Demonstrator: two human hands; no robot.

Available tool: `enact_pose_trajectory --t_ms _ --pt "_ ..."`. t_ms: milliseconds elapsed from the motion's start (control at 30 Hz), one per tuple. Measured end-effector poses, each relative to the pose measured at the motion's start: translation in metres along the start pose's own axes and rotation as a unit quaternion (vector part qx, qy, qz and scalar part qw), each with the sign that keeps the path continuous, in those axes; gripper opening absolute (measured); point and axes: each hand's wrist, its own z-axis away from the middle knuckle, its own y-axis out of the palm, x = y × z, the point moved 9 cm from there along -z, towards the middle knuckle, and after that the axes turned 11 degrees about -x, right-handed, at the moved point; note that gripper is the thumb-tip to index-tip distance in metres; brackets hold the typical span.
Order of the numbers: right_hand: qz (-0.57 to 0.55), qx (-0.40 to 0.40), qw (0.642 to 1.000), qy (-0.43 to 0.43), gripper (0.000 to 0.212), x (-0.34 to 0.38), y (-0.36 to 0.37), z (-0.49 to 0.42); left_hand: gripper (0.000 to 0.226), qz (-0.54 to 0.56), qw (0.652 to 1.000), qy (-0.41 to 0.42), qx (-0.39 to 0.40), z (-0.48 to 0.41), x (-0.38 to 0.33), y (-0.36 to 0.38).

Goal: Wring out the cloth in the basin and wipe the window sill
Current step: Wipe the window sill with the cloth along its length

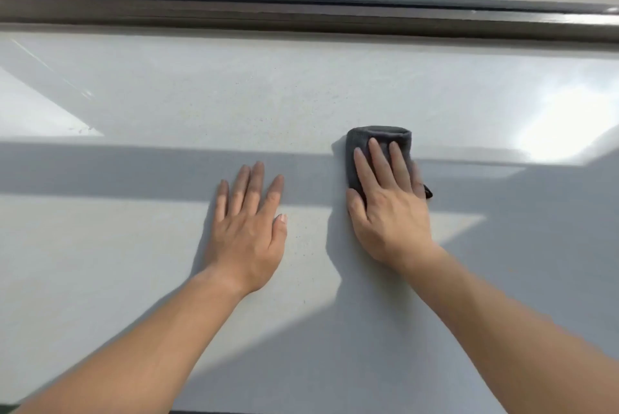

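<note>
A folded dark grey cloth [380, 137] lies flat on the wide pale grey window sill [167, 105], right of centre. My right hand [388, 202] presses down on it with the fingers spread over the cloth and the thumb at its left edge. My left hand [249, 222] rests flat on the bare sill to the left of the cloth, fingers apart, holding nothing. The basin is out of view.
The dark window frame [301, 18] runs along the far edge of the sill, with glass above it showing bushes and a white car outside. Bands of shadow and sunlight cross the sill. Fine dust specks dot the surface near my hands.
</note>
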Motion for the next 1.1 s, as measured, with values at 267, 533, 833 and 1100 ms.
enact_pose_trajectory --t_ms 267,533,833,1100 --pt "0.022 0.025 0.997 0.068 0.067 -0.051 -0.008 0.013 0.065 0.017 1.000 0.002 -0.004 -0.001 0.002 0.002" --pt "0.004 0.019 0.994 -0.111 0.062 0.046 -0.004 0.115 0.062 0.099 0.995 -0.002 -0.030 0.005 0.000 -0.007" --pt "0.028 -0.013 0.998 0.062 0.066 0.010 -0.014 0.112 0.062 0.103 0.995 -0.001 -0.003 0.067 0.007 -0.002" --pt "0.009 0.024 0.995 -0.096 0.061 0.032 -0.012 0.164 0.065 0.050 0.999 0.013 0.017 0.068 0.007 0.000"
